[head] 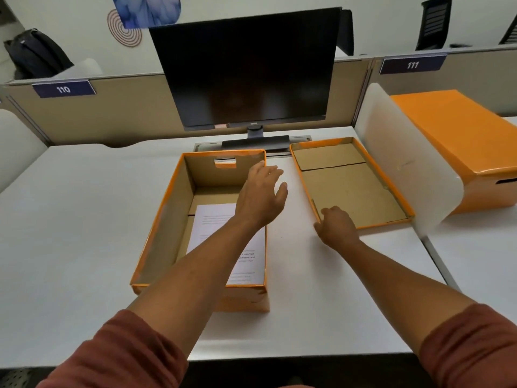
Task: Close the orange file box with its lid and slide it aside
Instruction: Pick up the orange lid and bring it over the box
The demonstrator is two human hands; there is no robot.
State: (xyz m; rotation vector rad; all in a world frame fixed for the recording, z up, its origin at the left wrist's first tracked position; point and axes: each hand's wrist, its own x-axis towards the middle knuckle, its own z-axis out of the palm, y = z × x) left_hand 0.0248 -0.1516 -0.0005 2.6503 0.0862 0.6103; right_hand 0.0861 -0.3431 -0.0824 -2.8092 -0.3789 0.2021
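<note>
2 bare hands reach out over a white desk (70, 219), both forearms stretched forward from rust-red sleeves. Left hand (261, 196) hovers with fingers spread and loose, holding nothing, above the right wall of the orange file box (156, 233), which sits open at the middle of the desk with a printed sheet of paper (212, 219) lying flat on its floor. Right hand (337, 226) rests curled on the near left corner of the lid (349, 180), fingers over its rim (whether they truly pinch it I cannot tell). That lid lies upside down just to the right of the box, brown inside facing up. Behind both stands a dark monitor (249, 71), and past a white divider (405, 169) sits 1 more orange box (458, 141), closed.
</note>
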